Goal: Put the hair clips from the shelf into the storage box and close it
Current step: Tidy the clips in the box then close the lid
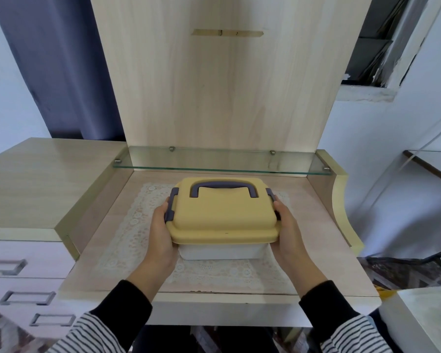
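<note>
The storage box [222,250] is white with a yellow lid [222,215] and a purple handle [224,187] lying flat on top. It stands on a lace mat [127,238] on the dresser top with its lid on. My left hand [161,233] grips the box's left side, thumb on the purple left latch [170,207]. On the opposite side my right hand [288,233] holds the box, thumb by the right latch [271,196]. The glass shelf [222,161] behind the box carries nothing that I can see. No hair clips show.
A tall wooden back panel [227,85] rises behind the shelf. A raised cabinet top [43,179] lies to the left, with drawers [23,284] below it. The dresser's curved right side wall [341,200] borders the surface. A glass table edge [430,166] shows at the far right.
</note>
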Action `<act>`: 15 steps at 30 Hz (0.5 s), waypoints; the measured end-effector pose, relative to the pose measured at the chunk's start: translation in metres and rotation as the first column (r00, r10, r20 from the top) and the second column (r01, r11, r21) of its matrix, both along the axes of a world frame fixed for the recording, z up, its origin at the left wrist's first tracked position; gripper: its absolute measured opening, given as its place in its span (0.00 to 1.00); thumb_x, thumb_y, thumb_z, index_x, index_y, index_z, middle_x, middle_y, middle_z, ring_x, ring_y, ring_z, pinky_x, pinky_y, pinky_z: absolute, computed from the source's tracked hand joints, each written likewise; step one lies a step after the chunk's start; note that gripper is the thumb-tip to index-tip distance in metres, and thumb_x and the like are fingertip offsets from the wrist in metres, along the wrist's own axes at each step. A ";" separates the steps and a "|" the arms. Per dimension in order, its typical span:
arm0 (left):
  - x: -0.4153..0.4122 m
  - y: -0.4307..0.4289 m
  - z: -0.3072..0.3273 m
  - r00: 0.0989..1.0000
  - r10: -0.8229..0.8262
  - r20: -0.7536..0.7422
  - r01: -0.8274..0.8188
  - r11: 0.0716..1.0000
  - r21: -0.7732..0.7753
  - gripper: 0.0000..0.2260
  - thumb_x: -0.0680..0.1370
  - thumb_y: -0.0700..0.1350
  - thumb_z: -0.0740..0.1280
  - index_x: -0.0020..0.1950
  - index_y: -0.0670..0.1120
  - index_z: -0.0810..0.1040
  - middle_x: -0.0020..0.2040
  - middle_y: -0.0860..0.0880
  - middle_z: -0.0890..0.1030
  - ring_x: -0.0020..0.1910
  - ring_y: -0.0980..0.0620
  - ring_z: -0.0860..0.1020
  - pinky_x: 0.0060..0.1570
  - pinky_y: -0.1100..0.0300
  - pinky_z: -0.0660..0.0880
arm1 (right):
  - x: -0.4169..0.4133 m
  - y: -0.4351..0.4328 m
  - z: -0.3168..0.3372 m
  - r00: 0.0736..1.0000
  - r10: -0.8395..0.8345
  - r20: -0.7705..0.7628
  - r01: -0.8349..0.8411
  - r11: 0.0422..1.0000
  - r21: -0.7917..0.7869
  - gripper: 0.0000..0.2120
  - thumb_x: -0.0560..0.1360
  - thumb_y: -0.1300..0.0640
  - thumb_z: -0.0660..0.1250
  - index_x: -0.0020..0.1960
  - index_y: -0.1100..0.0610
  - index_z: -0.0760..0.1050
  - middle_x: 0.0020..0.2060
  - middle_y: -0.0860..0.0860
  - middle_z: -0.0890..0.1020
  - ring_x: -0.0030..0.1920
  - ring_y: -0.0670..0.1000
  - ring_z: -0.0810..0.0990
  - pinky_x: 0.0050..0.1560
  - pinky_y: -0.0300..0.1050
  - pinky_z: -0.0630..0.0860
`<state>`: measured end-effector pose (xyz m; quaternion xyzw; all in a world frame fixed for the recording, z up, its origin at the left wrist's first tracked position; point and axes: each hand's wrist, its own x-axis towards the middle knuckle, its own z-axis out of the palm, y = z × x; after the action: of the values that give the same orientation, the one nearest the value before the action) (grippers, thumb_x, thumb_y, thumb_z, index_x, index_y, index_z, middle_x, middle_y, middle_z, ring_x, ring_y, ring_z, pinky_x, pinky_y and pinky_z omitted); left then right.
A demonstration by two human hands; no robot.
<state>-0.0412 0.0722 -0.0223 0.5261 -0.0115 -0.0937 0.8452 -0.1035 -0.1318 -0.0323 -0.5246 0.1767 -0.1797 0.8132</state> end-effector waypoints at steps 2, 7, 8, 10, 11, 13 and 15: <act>0.001 -0.003 0.004 1.000 -0.004 0.001 0.004 1.000 -0.018 0.18 0.82 0.49 0.51 0.44 0.49 0.79 0.33 0.52 0.81 0.34 0.54 0.79 0.37 0.57 0.74 | 0.000 -0.002 0.004 1.000 -0.001 0.004 0.001 1.000 0.013 0.18 0.80 0.51 0.56 0.68 0.53 0.72 0.56 0.55 0.80 0.53 0.53 0.78 0.44 0.46 0.76; 0.002 -0.016 0.022 0.998 -0.052 0.042 0.054 0.997 -0.055 0.17 0.81 0.49 0.53 0.44 0.48 0.79 0.34 0.51 0.81 0.34 0.54 0.80 0.34 0.61 0.75 | -0.004 -0.015 0.029 0.999 -0.016 0.048 0.016 1.000 0.008 0.14 0.80 0.54 0.56 0.58 0.51 0.79 0.48 0.53 0.81 0.47 0.51 0.78 0.42 0.45 0.75; 0.002 -0.017 0.026 0.997 -0.049 0.052 0.052 0.996 -0.066 0.16 0.81 0.48 0.53 0.43 0.48 0.79 0.33 0.51 0.80 0.33 0.54 0.79 0.32 0.62 0.75 | -0.006 -0.017 0.034 0.998 -0.013 0.053 0.014 1.000 -0.006 0.14 0.80 0.54 0.55 0.56 0.52 0.79 0.47 0.52 0.81 0.46 0.50 0.78 0.42 0.45 0.75; 0.005 -0.025 0.040 0.994 -0.063 0.084 0.070 0.994 -0.082 0.15 0.80 0.47 0.53 0.41 0.47 0.77 0.33 0.51 0.78 0.33 0.54 0.77 0.29 0.65 0.74 | -0.008 -0.030 0.050 0.997 0.008 0.076 -0.004 0.999 -0.051 0.15 0.80 0.54 0.54 0.57 0.53 0.79 0.45 0.50 0.82 0.45 0.49 0.78 0.40 0.43 0.74; 0.006 -0.030 0.047 0.993 -0.072 0.097 0.081 0.993 -0.086 0.15 0.80 0.47 0.53 0.39 0.47 0.76 0.33 0.51 0.76 0.33 0.54 0.76 0.29 0.65 0.73 | -0.009 -0.034 0.060 0.996 0.010 0.085 -0.004 0.998 -0.060 0.16 0.80 0.54 0.54 0.56 0.53 0.79 0.45 0.49 0.83 0.45 0.48 0.79 0.40 0.42 0.75; 0.011 -0.043 0.062 0.987 -0.085 0.134 0.098 0.990 -0.096 0.20 0.81 0.45 0.53 0.33 0.49 0.77 0.29 0.53 0.76 0.30 0.56 0.75 0.27 0.67 0.71 | -0.009 -0.048 0.079 0.995 -0.026 0.097 0.031 0.998 -0.051 0.15 0.80 0.54 0.55 0.50 0.51 0.82 0.42 0.47 0.84 0.42 0.45 0.81 0.40 0.40 0.76; 0.014 -0.056 0.079 0.981 -0.099 0.169 0.118 0.987 -0.105 0.27 0.82 0.44 0.51 0.25 0.52 0.78 0.26 0.55 0.76 0.26 0.59 0.75 0.26 0.68 0.70 | -0.005 -0.062 0.095 0.992 -0.074 0.105 0.080 0.995 -0.051 0.13 0.79 0.54 0.58 0.46 0.53 0.81 0.41 0.47 0.83 0.43 0.46 0.80 0.39 0.41 0.74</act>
<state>-0.0269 0.0163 0.0565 0.4812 -0.1147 -0.0957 0.8638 -0.1087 -0.1934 0.0629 -0.5294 0.1496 -0.2428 0.7990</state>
